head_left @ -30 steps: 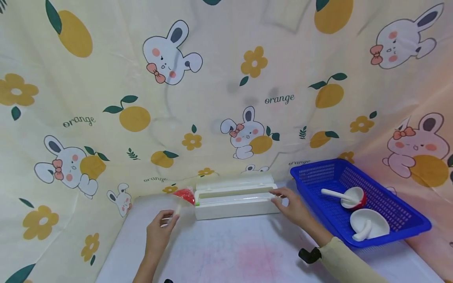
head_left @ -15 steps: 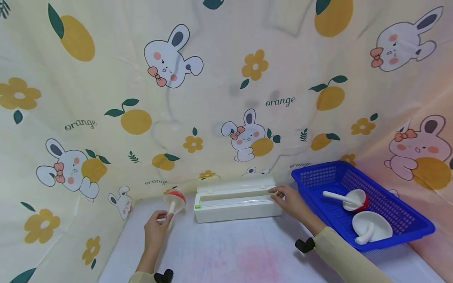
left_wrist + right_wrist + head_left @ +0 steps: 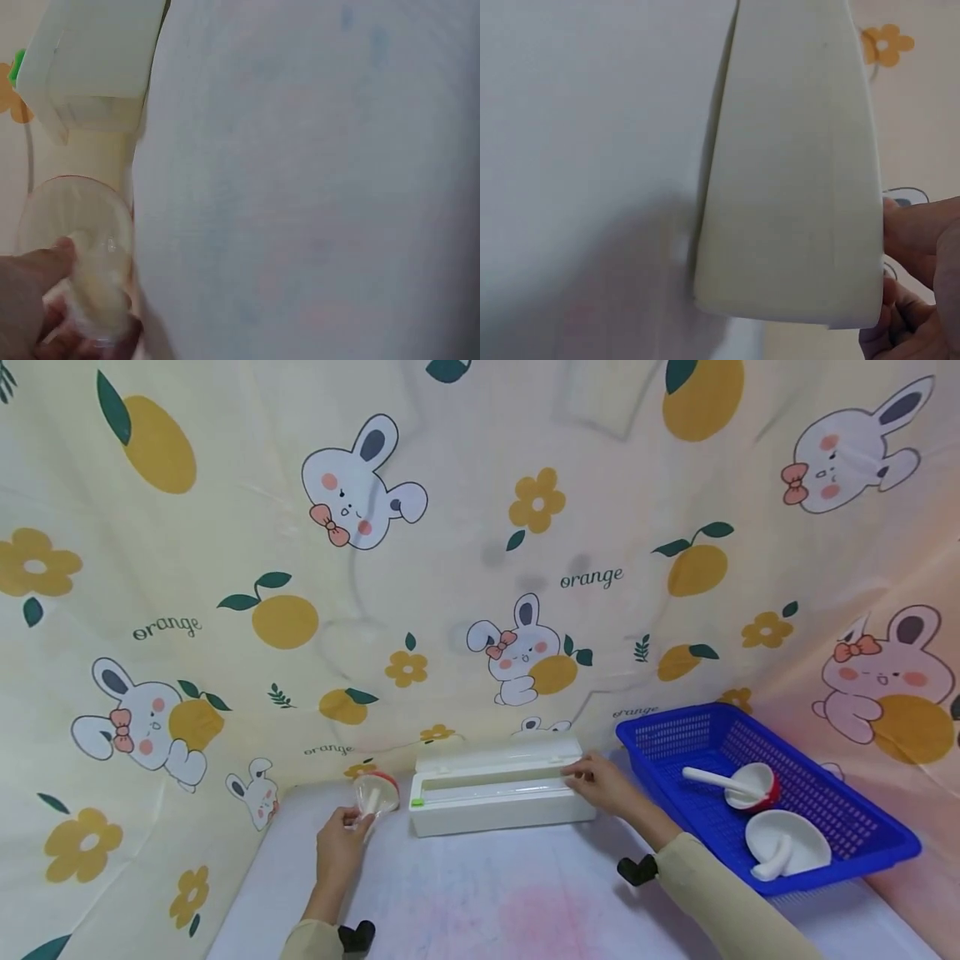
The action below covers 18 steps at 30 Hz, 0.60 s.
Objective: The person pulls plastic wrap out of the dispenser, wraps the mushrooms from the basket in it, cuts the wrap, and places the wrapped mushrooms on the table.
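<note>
The white box lay on the table with its long axis going left to right, close to the cloth backdrop. Its lid stood open toward the back. The right hand was at the right end of the box, and its fingers were curled around that end, touching it. The left hand was well to the left of the box, so the right hand was the nearer one to it.

Just beside the left end of the box, the left hand held a small bowl with a red outside, tilted with its opening toward the person; it looked covered with clear film. A white spoon lay in it, and the fingers pinched the bowl from below, at the handle.

To the right of the box, near its right end, stood a blue basket. Inside it were two bowls: a red one further back and a white one in front, each with a white spoon in it
</note>
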Motion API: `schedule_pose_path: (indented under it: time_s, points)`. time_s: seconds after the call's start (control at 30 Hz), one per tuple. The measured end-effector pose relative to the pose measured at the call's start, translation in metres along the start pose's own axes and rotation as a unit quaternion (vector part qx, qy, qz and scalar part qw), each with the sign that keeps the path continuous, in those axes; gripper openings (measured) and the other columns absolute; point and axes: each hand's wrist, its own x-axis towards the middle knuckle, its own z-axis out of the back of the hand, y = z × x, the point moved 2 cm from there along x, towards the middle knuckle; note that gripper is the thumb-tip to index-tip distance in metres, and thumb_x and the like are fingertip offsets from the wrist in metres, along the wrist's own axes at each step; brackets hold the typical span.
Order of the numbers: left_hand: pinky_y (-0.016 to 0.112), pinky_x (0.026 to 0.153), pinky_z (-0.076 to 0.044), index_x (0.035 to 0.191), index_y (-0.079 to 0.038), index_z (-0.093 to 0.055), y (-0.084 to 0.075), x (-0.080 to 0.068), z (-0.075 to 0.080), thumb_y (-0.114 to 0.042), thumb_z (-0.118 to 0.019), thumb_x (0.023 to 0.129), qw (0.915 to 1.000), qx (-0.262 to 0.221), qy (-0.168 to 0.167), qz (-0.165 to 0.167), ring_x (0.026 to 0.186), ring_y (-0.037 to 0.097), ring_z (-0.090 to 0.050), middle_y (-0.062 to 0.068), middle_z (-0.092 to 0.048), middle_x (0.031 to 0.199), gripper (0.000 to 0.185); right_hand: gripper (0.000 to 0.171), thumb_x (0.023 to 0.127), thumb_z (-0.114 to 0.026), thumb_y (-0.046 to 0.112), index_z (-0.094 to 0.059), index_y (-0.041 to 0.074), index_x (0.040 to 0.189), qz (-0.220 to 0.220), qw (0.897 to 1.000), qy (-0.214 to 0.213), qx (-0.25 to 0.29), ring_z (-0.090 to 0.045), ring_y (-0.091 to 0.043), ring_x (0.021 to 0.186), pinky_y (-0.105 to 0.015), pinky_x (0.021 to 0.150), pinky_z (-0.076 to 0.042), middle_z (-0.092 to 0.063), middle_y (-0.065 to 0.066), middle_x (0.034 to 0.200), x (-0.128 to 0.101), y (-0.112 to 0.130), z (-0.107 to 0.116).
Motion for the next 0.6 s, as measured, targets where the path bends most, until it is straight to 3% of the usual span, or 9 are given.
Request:
schedule_pose_path:
  time_s: [0.2,0.47,0.6]
  points:
    - [0.057,0.082,-0.052,0.127,0.001,-0.057,-0.008,-0.002,0.001,-0.029,-0.081,0.098,0.9987,0.048,-0.018,0.001,0.107,0.044,-0.065,0.026,-0.068,0.120,0.048,0.012,0.102,-0.074,0.011,-0.083,0.007,0.108,-0.003,1.000,-0.004,0.001,-0.052,-0.020,0.088,-0.032,0.074,-0.044,-0.059,-0.005,0.098,0.001,0.002,-0.001]
    - [0.063,0.103,-0.036,0.121,-0.003,-0.066,-0.046,-0.007,-0.002,-0.022,-0.083,0.095,0.9902,0.060,-0.075,-0.101,0.124,0.049,-0.045,0.028,-0.057,0.131,0.036,0.006,0.100,-0.078,0.014,-0.081,0.009,0.099,-0.013,0.999,-0.031,0.011,-0.052,-0.020,0.086,-0.032,0.074,-0.044,-0.060,-0.004,0.096,0.004,0.001,-0.003]
    - [0.061,0.104,-0.037,0.116,-0.006,-0.070,-0.066,-0.007,-0.009,-0.018,-0.083,0.095,0.9871,0.057,-0.059,-0.138,0.120,0.046,-0.050,0.023,-0.063,0.127,0.027,0.008,0.100,-0.077,0.012,-0.080,0.004,0.097,-0.002,0.998,-0.056,0.025,-0.052,-0.019,0.083,-0.031,0.072,-0.044,-0.063,-0.006,0.093,0.003,0.000,-0.004]
